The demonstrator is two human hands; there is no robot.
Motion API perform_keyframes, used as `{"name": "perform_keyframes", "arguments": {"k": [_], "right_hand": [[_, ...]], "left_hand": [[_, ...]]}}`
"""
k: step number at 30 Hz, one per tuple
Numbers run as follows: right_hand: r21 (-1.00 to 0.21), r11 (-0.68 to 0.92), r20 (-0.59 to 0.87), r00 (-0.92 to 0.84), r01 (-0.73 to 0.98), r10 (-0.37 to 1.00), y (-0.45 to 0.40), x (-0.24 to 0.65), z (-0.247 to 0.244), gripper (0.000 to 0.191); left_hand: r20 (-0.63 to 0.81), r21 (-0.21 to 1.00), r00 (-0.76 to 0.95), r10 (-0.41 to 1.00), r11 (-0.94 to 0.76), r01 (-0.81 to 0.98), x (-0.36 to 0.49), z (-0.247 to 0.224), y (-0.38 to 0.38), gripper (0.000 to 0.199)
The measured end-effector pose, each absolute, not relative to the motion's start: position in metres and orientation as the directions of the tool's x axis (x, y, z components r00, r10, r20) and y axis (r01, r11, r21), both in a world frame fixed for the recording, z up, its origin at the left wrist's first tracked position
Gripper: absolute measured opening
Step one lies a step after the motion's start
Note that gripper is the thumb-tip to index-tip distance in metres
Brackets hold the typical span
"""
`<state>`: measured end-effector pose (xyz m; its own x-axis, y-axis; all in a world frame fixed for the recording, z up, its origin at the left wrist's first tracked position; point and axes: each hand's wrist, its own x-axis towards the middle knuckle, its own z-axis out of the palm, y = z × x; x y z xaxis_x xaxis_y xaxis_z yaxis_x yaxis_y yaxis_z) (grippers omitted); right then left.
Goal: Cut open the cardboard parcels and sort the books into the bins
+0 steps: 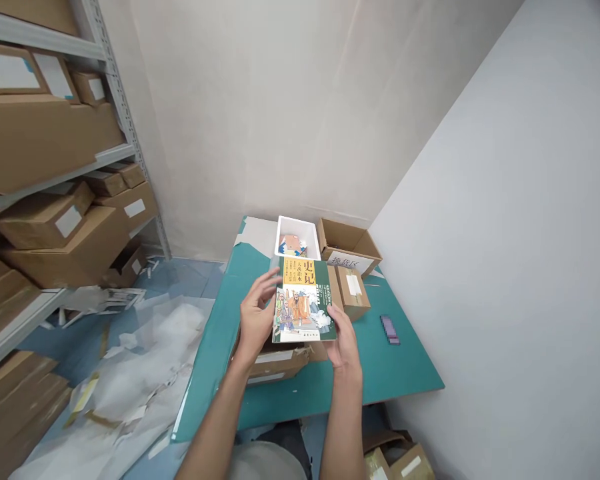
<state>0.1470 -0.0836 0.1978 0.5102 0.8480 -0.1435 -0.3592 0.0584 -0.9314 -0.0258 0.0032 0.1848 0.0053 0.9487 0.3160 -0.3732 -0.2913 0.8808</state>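
An illustrated book (304, 303) with a green, yellow and white cover is held up, its cover facing me. My right hand (345, 337) grips its lower right edge, thumb on the cover. At the book's left edge is my left hand (257, 317), its fingers apart and partly behind the edge; whether it bears any of the book's weight is unclear. Below and behind the book an opened cardboard box (280, 365) rests on the green table (400, 373), partly hidden by the book and hands.
Behind the book stand a white bin (298, 230) with colourful items, an open labelled carton (350, 250) and a smaller box (354, 293). Purple items (390, 330) lie at the right. Shelves (55, 43) with cartons rise at the left; plastic wrapping (145, 373) covers floor there.
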Motion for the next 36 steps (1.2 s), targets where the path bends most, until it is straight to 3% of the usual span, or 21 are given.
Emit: {"name": "perform_keyframes", "arguments": {"k": [2, 4, 7, 12, 15, 19, 25, 28, 31, 34, 36], "right_hand": [[-0.951, 0.102, -0.093, 0.584, -0.293, 0.806, -0.084, 0.145, 0.192, 0.055], [-0.966, 0.143, -0.018, 0.606, -0.217, 0.796, -0.084, 0.144, 0.19, 0.057], [-0.97, 0.162, 0.023, 0.593, -0.182, 0.805, -0.084, 0.143, 0.19, 0.057], [-0.928, 0.123, -0.053, 0.45, -0.352, 0.891, -0.075, 0.127, 0.182, 0.056], [-0.915, 0.122, -0.07, 0.452, -0.384, 0.889, -0.069, 0.119, 0.174, 0.055], [-0.978, 0.082, 0.003, 0.378, -0.194, 0.926, -0.062, 0.146, 0.171, 0.045], [-0.979, 0.206, 0.148, 0.695, 0.0, 0.704, -0.053, 0.214, 0.185, 0.048], [-0.968, 0.246, 0.239, 0.468, 0.049, 0.851, -0.048, 0.211, 0.197, 0.043], [-0.962, 0.271, 0.261, 0.275, 0.0, 0.925, -0.043, 0.201, 0.203, 0.053], [-0.954, 0.294, 0.257, 0.34, -0.062, 0.905, -0.036, 0.209, 0.201, 0.043], [-0.947, 0.287, 0.217, 0.375, -0.143, 0.901, -0.03, 0.225, 0.198, 0.042]], "left_hand": [[0.164, 0.87, 0.062, 0.984, -0.115, -0.48, -0.023, 0.186, 0.002, 0.053], [0.025, 0.846, 0.25, 0.968, 0.113, -0.522, -0.018, 0.183, 0.001, 0.064], [-0.042, 0.809, 0.451, 0.892, 0.295, -0.508, -0.008, 0.176, -0.004, 0.07], [-0.015, 0.808, 0.396, 0.918, 0.244, -0.536, 0.02, 0.167, -0.015, 0.065], [-0.041, 0.817, 0.381, 0.924, 0.25, -0.52, 0.04, 0.165, -0.009, 0.067], [-0.071, 0.831, 0.349, 0.935, 0.249, -0.498, 0.055, 0.16, 0.006, 0.072], [0.038, 0.923, -0.007, 0.999, -0.038, -0.383, 0.062, 0.169, 0.004, 0.07], [0.18, 0.957, -0.119, 0.977, -0.202, -0.211, 0.08, 0.185, -0.01, 0.059], [0.287, 0.953, -0.044, 0.957, -0.29, -0.089, 0.1, 0.203, -0.026, 0.044], [0.298, 0.954, 0.143, 0.944, -0.298, -0.026, 0.11, 0.215, -0.036, 0.037], [0.271, 0.961, 0.175, 0.947, -0.275, 0.002, 0.109, 0.218, -0.038, 0.039]]}}
